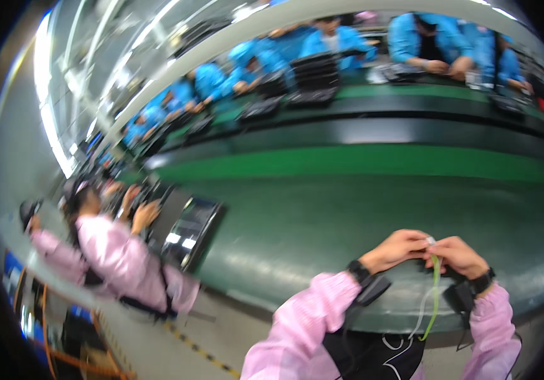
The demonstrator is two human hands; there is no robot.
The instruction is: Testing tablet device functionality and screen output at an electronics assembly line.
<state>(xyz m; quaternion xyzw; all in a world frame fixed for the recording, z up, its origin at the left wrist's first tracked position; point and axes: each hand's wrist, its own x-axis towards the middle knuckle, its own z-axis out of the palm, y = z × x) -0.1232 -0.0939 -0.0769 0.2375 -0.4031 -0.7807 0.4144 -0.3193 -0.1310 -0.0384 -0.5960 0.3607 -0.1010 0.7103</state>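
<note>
A bright factory hall, its edges bowed by a wide lens, has strip lights (43,69) glowing at the upper left. A long green table (310,221) fills the middle. Across from it, workers in blue (332,44) sit in a row at another green-topped line, where a stack of black trays (315,79) stands; details there are blurred.

In the lower right, a person in pink sleeves reaches over the near edge of the table. The left hand (398,249) and the right hand (462,256) meet fingertip to fingertip, both closed in a pinch on a small white piece (431,241) held above the table; blur hides its exact shape. From between the hands a yellow-green cable (436,291) hangs down past the table edge, with a thin white cord (421,310) beside it. A black band circles each wrist, and a dark box-like device (374,290) sits beside the left forearm.

Farther left, a co-worker in pink (117,247) sits with hands raised near a dark panel with a glossy surface (189,231), which lies at the left end of the table's visible stretch. Black-and-yellow tape (202,350) stripes the floor below.
</note>
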